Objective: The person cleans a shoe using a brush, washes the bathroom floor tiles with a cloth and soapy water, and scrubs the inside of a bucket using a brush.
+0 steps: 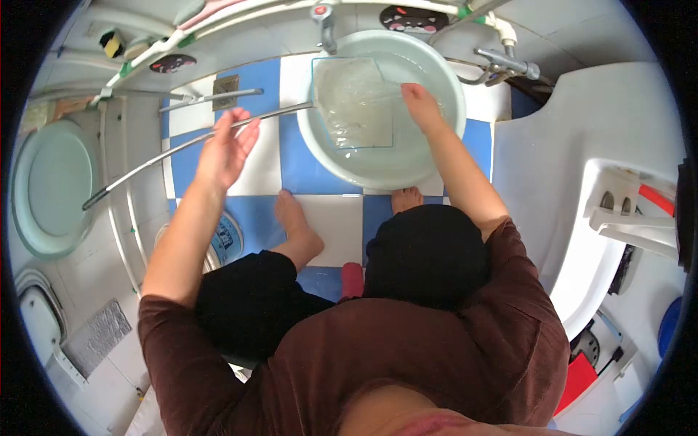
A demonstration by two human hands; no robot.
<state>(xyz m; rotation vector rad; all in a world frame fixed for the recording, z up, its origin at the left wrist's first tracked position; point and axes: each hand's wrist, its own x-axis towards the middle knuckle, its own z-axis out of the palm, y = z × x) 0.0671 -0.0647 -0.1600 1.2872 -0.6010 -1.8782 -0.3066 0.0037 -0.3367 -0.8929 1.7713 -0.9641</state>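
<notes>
- The brown shirt (378, 349) of the seated person comes first, its sleeves pushed up toward the elbows, and the black trousers (429, 254) just beyond it cover both bent knees.
- The right hand (422, 105) is over the right side of the tub, fingers closed together, pinching what looks like a corner of the clear plastic sheet.
- That clear plastic sheet (356, 105), crinkled, wet-looking and edged in light blue, lies inside the pale green tub, toward its left side; I can't tell how much of it is under the water.
- The pale green tub (374, 177) sits on the blue and white tiled floor (323, 236), just in front of the bare feet (298, 229).
- The left hand (231, 149) is raised, left of the tub, half open with its fingers loosely bent. A thin metal rod (171, 151) with a black end runs behind or through those fingers toward the sheet; whether the hand grips it, I can't tell.
- A tap (325, 29) stands at the tub's far edge.
- Another round, pale green basin (54, 189) leans at the left wall.
</notes>
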